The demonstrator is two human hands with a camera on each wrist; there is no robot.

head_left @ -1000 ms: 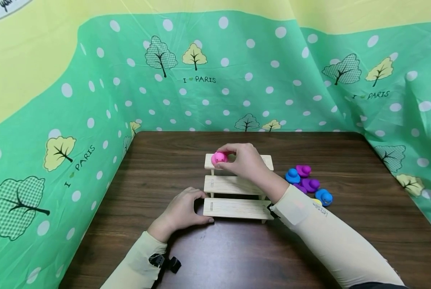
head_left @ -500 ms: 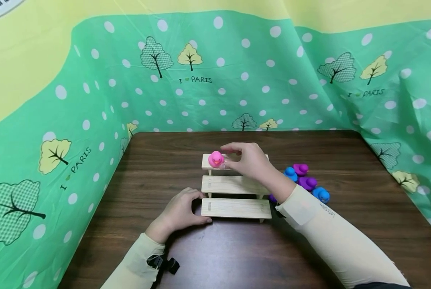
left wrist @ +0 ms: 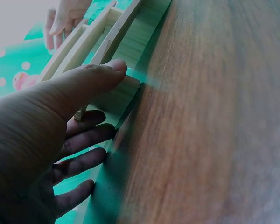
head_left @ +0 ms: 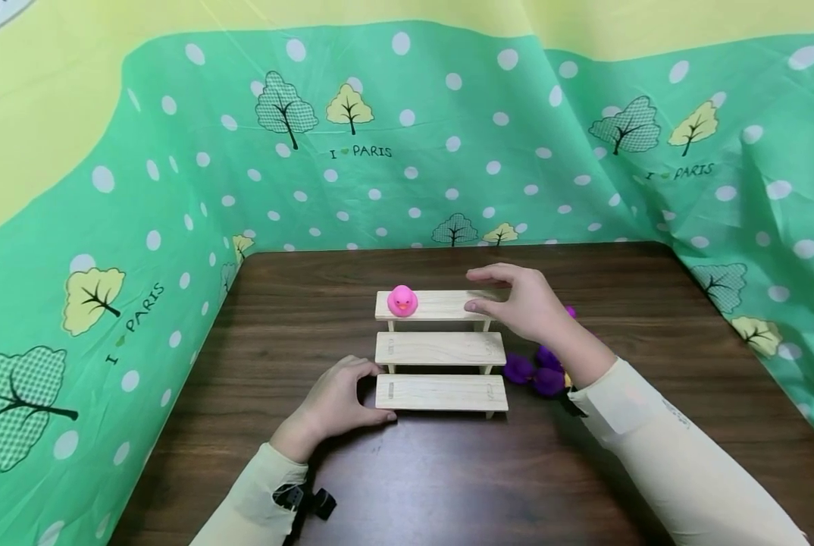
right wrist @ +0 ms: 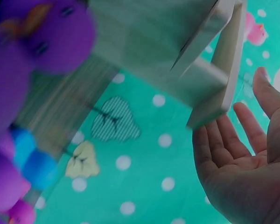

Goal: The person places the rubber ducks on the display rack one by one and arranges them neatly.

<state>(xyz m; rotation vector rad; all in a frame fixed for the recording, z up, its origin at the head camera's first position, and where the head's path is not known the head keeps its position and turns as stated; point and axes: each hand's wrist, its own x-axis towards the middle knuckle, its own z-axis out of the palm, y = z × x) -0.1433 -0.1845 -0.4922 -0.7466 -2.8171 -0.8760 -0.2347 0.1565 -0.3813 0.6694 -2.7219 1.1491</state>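
1. Head view: purple toy ducks point(head_left: 549, 381) lie toward me from my right hand point(head_left: 531, 303), empty, fingers apart.
2. Left of it, the pink toy duck point(head_left: 402, 302) tops the pale wooden stepped stand point(head_left: 441, 349) my left hand point(head_left: 333, 400) grips.

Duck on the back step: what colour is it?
The duck is pink with an orange beak, clearest in the head view.

The wooden stand point(head_left: 441, 349) holds a pink duck point(head_left: 402, 302) on its far tier point(head_left: 439, 305).
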